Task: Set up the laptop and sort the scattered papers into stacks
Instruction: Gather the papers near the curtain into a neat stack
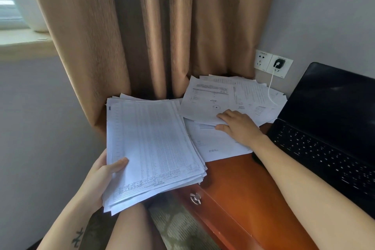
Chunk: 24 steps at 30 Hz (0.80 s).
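Pinching the near left edge of a thick stack point(154, 144) of printed tables, the left hand point(101, 172) has its grip closed, thumb on top and fingers beneath. The stack is tilted and overhangs the left edge of the tabletop point(243, 184), above the person's lap. The right hand point(237, 126) reaches across, its grip narrowed on the near edge of the loose papers point(209, 101), fingers above and thumb below. These papers lie fanned at the back of the tabletop, against the curtain point(158, 26). One sheet point(215, 144) lies flat under the wrist. Just right of the papers sits the laptop point(324, 128), open, screen dark. A white cable point(271, 89) runs from a wall socket point(273, 64) over the papers. The drawer point(195, 198) below is shut, its contents hidden.
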Available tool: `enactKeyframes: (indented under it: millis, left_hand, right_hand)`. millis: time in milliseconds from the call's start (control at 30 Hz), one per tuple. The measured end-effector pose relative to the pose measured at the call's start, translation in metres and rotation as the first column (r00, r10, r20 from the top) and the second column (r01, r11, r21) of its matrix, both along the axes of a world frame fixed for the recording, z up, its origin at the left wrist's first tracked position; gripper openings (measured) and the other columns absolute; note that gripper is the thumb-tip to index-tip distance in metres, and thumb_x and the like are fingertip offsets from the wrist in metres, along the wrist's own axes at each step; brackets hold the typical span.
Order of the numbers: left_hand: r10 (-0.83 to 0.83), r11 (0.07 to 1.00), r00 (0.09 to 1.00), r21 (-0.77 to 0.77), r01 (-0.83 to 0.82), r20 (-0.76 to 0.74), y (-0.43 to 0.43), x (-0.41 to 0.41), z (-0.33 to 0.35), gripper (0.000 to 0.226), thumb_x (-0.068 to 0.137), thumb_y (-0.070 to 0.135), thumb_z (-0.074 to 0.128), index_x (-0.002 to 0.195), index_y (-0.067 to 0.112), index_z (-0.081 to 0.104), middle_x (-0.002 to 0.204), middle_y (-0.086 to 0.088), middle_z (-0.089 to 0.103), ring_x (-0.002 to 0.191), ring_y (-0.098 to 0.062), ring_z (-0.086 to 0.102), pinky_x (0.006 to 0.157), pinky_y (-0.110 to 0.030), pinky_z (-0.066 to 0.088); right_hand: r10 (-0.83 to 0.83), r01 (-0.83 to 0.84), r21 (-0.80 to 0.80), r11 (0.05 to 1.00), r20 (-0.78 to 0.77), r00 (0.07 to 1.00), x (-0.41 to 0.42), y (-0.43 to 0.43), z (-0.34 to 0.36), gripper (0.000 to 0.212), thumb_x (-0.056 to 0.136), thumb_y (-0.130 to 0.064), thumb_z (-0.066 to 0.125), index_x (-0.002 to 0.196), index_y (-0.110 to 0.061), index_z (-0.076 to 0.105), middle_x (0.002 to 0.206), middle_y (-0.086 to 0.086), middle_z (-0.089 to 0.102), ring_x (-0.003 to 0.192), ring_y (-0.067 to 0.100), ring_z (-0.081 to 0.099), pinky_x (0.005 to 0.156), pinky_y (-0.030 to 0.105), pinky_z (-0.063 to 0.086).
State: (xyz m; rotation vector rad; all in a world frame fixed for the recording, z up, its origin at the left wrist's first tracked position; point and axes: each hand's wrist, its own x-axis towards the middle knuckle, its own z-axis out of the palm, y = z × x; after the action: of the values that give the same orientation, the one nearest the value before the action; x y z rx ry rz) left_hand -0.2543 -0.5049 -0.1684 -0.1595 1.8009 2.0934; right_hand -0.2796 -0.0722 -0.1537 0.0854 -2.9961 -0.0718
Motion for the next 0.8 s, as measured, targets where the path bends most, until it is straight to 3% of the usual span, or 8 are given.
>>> enactKeyframes:
  millis: [67,167,267,533,733,800]
  left_hand:
    - [0.003,1.000,1.000,0.001,-0.003,0.003,0.000,0.000,-0.001,0.042,0.099,0.003,0.063,0.131,0.030,0.060,0.115,-0.015,0.075,0.099,-0.048,0.073,0.089,-0.070,0.056]
    - [-0.004,1.000,1.000,-0.005,0.004,0.007,-0.001,-0.001,0.000,0.043,0.099,0.003,0.063,0.130,0.031,0.059,0.114,-0.014,0.076,0.099,-0.046,0.074,0.088,-0.070,0.056]
    - [-0.006,1.000,1.000,-0.009,0.006,0.017,-0.001,-0.001,-0.001,0.043,0.098,0.004,0.064,0.131,0.031,0.058,0.116,-0.015,0.074,0.101,-0.047,0.073,0.089,-0.070,0.056]
    - [-0.009,1.000,1.000,-0.023,0.010,0.022,-0.001,-0.001,-0.001,0.042,0.098,0.004,0.065,0.128,0.032,0.059,0.115,-0.015,0.075,0.099,-0.046,0.073,0.088,-0.067,0.057]
    - [-0.008,0.999,0.999,-0.036,0.009,0.031,0.000,-0.003,-0.002,0.041,0.097,0.005,0.065,0.127,0.032,0.059,0.114,-0.015,0.074,0.099,-0.046,0.073,0.088,-0.066,0.058]
    - [-0.010,0.999,1.000,-0.041,0.011,0.023,0.000,-0.003,-0.002,0.040,0.098,0.004,0.064,0.127,0.031,0.059,0.113,-0.013,0.076,0.098,-0.044,0.074,0.085,-0.064,0.059]
  right_hand:
    - [0.019,-0.018,0.019,1.000,-0.071,0.997,0.002,0.000,-0.005,0.074,0.100,-0.066,0.017,0.142,-0.018,0.054,0.131,0.003,0.060,0.114,0.026,0.058,0.091,0.043,0.047]
    - [-0.012,0.003,-0.156,0.988,-0.056,0.998,0.001,0.004,-0.004,0.054,0.103,-0.055,0.036,0.143,-0.022,0.054,0.135,-0.001,0.057,0.120,0.021,0.053,0.098,0.041,0.042]
    - [-0.008,0.016,-0.318,0.948,0.027,1.000,0.000,0.010,0.008,0.051,0.100,-0.051,0.052,0.142,-0.022,0.055,0.135,-0.003,0.055,0.123,0.017,0.049,0.102,0.036,0.041]
    - [0.033,-0.015,-0.227,0.974,0.073,0.997,0.000,0.019,0.010,0.058,0.098,-0.054,0.056,0.145,-0.021,0.051,0.143,-0.004,0.051,0.128,0.017,0.046,0.107,0.034,0.039]
    - [0.089,-0.089,0.030,0.996,-0.012,0.996,0.003,0.014,0.010,0.044,0.106,-0.037,0.047,0.141,-0.011,0.054,0.134,0.010,0.059,0.115,0.028,0.057,0.091,0.041,0.050]
    - [0.092,-0.084,0.152,0.985,-0.041,0.995,0.003,0.012,0.005,0.036,0.104,-0.018,0.050,0.139,-0.009,0.053,0.124,0.014,0.063,0.102,0.032,0.062,0.079,0.043,0.054]
